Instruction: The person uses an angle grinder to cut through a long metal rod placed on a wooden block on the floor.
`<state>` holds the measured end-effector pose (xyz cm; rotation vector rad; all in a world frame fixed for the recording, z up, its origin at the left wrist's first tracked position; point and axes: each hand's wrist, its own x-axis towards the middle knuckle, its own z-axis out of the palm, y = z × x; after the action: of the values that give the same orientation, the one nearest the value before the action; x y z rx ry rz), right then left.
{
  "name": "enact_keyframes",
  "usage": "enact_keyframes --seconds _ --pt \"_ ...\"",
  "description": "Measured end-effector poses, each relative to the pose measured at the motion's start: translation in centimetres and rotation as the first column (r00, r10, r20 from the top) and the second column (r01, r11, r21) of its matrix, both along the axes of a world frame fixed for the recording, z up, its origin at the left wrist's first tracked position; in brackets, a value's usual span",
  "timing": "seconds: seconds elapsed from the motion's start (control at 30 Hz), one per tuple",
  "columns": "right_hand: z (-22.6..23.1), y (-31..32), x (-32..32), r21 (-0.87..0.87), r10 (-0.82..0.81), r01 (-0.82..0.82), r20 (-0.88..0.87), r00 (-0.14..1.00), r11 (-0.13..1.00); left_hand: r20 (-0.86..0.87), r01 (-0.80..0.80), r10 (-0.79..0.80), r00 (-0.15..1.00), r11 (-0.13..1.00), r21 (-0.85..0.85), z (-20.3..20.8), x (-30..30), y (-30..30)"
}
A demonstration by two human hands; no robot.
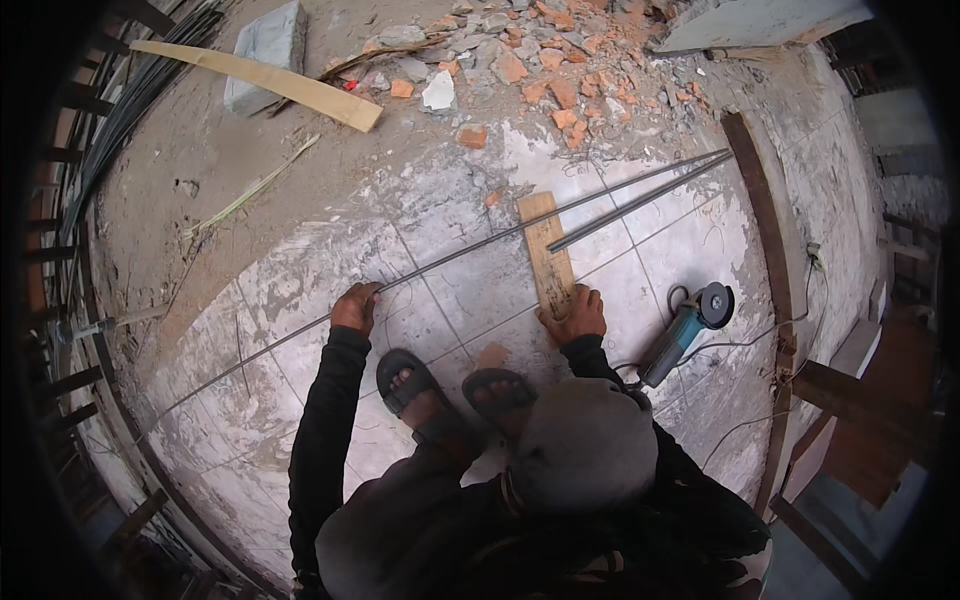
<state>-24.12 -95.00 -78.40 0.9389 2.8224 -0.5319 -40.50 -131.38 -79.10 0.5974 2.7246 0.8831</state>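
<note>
My left hand (pixel 355 307) is closed around a long, thin steel rod (pixel 460 250), which runs from the lower left to the upper right across the tiled floor. My right hand (pixel 577 316) grips the near end of a short wooden board (pixel 543 245), thumb on one side and fingers on the other. The long rod crosses over this board near its far end. A bundle of shorter steel rods (pixel 645 200) rests with its near ends on the board. To the right of my right hand an angle grinder (pixel 680 338) with a teal body lies on the tiles.
Broken brick and rubble (pixel 540 75) cover the far floor. A long plank (pixel 265 80) leans over a pale block (pixel 267 55) at the far left, near a pile of thin bars (pixel 125 120). A rusty metal beam (pixel 768 230) borders the right; the grinder's cord (pixel 750 340) trails there.
</note>
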Motion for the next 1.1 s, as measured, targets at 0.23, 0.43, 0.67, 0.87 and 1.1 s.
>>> enact_keyframes --seconds 0.23,0.43,0.67,0.87,1.1 --pt "-0.4 -0.7 1.4 0.070 0.058 -0.055 -0.035 0.998 0.996 -0.135 0.021 -0.038 0.990 0.992 -0.127 2.7 -1.0 -0.9" --pt "7.6 -1.4 3.4 0.040 0.028 -0.033 0.108 0.994 0.999 0.116 -0.288 0.296 0.948 0.954 -0.087 8.5 2.5 -5.5" --pt "25.2 -0.3 4.0 -0.295 0.256 -0.127 0.453 0.854 0.947 0.456 -0.656 0.626 0.633 0.746 -0.113 24.2 12.8 -12.8" --pt "37.0 -1.4 2.2 -0.475 0.415 -0.235 0.319 0.852 0.848 0.461 -0.812 0.721 0.518 0.584 -0.002 39.1 28.1 -17.5" --pt "44.2 -14.5 -7.3 -0.493 0.568 -0.390 0.286 0.772 0.778 0.615 -0.876 0.788 -0.024 0.281 -0.393 41.5 43.4 -22.2"
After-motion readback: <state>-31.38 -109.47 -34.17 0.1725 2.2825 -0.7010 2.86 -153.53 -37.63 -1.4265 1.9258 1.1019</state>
